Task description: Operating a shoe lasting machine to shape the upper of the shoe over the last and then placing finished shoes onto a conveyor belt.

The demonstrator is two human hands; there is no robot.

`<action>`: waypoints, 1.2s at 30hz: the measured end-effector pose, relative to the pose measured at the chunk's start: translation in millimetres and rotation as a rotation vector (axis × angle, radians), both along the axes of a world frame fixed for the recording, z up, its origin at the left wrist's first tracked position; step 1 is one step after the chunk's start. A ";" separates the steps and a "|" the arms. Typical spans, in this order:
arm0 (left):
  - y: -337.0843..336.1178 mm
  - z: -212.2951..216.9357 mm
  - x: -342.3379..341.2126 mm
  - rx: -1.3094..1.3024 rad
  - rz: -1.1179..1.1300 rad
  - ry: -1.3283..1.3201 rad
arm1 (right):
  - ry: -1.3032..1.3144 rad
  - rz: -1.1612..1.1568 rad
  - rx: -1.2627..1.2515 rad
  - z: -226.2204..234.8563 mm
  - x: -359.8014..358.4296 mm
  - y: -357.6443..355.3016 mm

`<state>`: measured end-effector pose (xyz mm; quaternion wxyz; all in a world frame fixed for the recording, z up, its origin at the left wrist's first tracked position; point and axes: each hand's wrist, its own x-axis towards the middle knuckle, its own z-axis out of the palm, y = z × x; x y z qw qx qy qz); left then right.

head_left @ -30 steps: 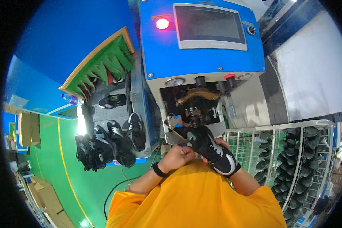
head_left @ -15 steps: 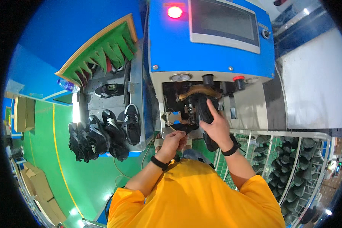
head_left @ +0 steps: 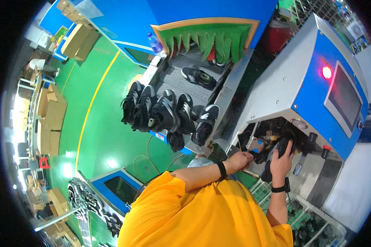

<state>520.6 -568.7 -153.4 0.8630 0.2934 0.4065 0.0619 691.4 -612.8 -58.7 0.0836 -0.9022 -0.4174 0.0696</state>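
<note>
Head view: the right hand (head_left: 281,164) is wrapped around a black shoe (head_left: 282,146), palm against its dark outsole, with the shoe in the opening of a blue and pale-grey machine (head_left: 276,96). The left hand (head_left: 238,161) is just beside, fingers curled close together near a dark part at the opening's edge; whether they pinch anything, I cannot tell.

The shoe is probably light enough for one hand, soft and yielding in the upper, firmer along the sole. The sole likely gives the surest grip, thumb on one side and fingers on the other; squeezing the collar would probably fold it. It hardly seems fragile.

Similar shoes (head_left: 165,112) with laces and pale side patches stand close together at the end of a flat, perforated grey metal bed (head_left: 175,85). Behind hangs a limp green curtain (head_left: 204,44) cut into ragged strips, under a tan frame (head_left: 206,20). The machine's panels look smooth and hard.
</note>
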 end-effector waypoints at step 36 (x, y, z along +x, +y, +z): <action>-28.8 76.1 -34.0 0.493 -0.959 0.052 | 0.499 -0.459 0.747 -53.2 -120.4 -297.8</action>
